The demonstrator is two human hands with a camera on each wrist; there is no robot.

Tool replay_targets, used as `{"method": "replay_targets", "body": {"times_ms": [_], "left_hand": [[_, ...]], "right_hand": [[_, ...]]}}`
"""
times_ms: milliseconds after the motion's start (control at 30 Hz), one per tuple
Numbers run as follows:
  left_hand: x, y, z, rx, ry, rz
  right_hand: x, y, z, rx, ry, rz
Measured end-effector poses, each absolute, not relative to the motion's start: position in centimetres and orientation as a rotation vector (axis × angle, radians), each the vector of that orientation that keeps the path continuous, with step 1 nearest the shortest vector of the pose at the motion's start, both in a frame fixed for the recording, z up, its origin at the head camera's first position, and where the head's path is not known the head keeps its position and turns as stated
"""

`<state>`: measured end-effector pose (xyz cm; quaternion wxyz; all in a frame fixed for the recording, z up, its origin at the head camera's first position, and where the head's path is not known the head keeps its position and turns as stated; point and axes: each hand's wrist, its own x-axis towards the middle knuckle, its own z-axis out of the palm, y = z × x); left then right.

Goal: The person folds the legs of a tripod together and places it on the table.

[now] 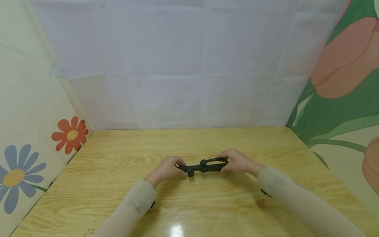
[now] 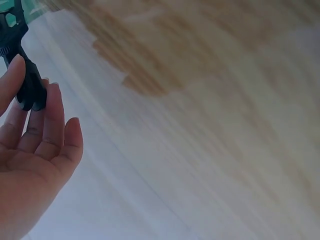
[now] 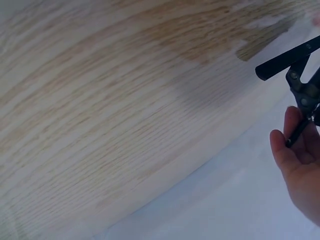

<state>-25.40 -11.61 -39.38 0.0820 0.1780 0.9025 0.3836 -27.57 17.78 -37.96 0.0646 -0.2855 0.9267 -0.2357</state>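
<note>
A small black folding tripod (image 1: 202,167) is held sideways above the wooden table, between both hands. My left hand (image 1: 168,169) pinches its left end, where a round knob sticks out. In the left wrist view, the thumb lies on one side of the black end piece (image 2: 32,85) and the fingers on the other. My right hand (image 1: 238,161) grips the leg end at the right. A leg (image 3: 284,64) angles away from the hinged joint in the right wrist view, while the right fingers (image 3: 291,120) hold a thin dark part below it.
The wood-grain table (image 1: 118,144) spreads around the hands. White sheeting (image 1: 177,65) hangs at the back. Flower-printed panels stand at the left (image 1: 35,108) and right (image 1: 349,131). A light glare (image 1: 176,230) shows near the front edge.
</note>
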Motion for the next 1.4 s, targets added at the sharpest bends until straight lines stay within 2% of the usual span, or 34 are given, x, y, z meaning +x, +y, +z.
{"method": "replay_targets", "body": {"times_ms": [433,867,1400], "left_hand": [[-25.42,-11.58,-39.52,0.624,2.709,1.081],[-25.28,-11.02,-39.66,0.505,2.711,0.976],[-25.02,-11.0,-39.36,0.532,2.697,0.906]], "right_hand": [[-27.48,17.77,-37.65,-0.831,2.731,-0.758],[-27.86,17.93,-38.09,-0.857,2.671,-0.792],[-27.88,18.04,-38.46,-0.749,2.63,-0.755]]}}
